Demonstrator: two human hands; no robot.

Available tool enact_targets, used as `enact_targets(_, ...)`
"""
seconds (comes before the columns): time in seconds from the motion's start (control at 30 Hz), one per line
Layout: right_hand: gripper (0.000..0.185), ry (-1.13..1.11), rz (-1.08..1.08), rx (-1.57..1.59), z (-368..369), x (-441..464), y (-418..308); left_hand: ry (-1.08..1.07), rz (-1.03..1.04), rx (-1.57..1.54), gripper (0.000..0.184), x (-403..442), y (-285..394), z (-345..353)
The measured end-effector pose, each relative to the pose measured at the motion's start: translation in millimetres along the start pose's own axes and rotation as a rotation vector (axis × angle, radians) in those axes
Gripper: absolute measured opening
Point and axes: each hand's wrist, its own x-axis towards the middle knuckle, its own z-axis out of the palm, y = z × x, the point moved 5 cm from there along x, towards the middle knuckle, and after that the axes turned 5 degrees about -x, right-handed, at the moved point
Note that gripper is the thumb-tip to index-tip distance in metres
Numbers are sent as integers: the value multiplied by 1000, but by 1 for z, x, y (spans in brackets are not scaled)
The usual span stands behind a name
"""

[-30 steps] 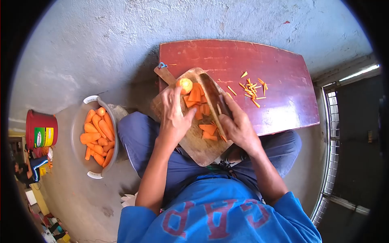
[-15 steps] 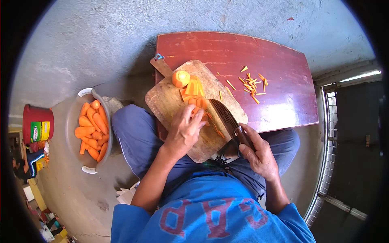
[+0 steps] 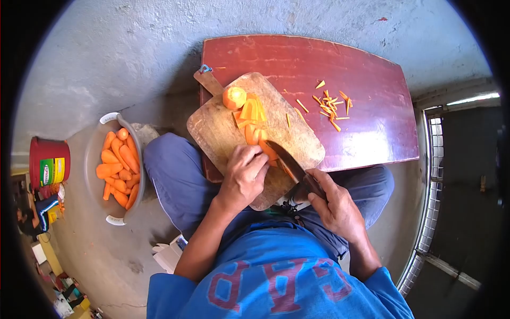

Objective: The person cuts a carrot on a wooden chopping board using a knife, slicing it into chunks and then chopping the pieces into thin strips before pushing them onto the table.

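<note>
Wrapping the right hand point(image 3: 337, 204) round the handle of a dark-bladed knife point(image 3: 289, 164), with the grip closed firmly on it. Setting the blade against the cut carrot pieces point(image 3: 257, 136), just beside the left hand point(image 3: 245, 178), closer in than half a second ago. Bunching the left fingers more tightly than before, and nearer to the cutting board's near corner. Cannot tell pinching from mere pressing in the left grip, with the fingertips partly hidden behind the knuckles.

Lining up the pieces on the cutting board point(image 3: 210, 125), from near its handle edge down toward the left fingers. Leaving a thick carrot stub point(image 3: 234, 98) in the same spot as earlier, by the handle edge, and a lone carrot stick point(image 3: 288, 120) near the far right edge. Resting the board aslant over the left end of the red surface point(image 3: 276, 56), jutting past the near edge toward the lap.

Keeping a small heap of carrot sticks point(image 3: 330, 106) unchanged, right of the surface's middle, between far and near edges. Storing whole carrots point(image 3: 127, 158) in a grey tub point(image 3: 91, 165), beyond the surface's left edge.
</note>
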Motion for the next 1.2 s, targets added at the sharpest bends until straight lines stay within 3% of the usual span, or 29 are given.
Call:
enact_targets(0.27, 57, 50, 32, 47, -5, -20, 8, -134, 35, 143, 30, 5, 7, -3)
enact_targets(0.53, 54, -170, 81, -23, -34, -49, 20, -148, 72, 143, 28, 9, -2, -3)
enact_targets(0.63, 53, -87, 35, 1, -37, -29, 38, -119, 30, 108, 26, 9, -3, -3)
enact_targets(0.77, 52, 96, 133, -12, -49, 8, 56, -93, 22, 84, 23, 4, -5, -3)
enact_targets(1.03, 51, -48, 34, -14, -28, 11, 23, -48, 16, 133, 23, -3, -1, -4)
enact_targets(1.2, 52, 145, 35, -13, -37, 22, 35, -34, 31, 117, 22, -2, -4, -1)
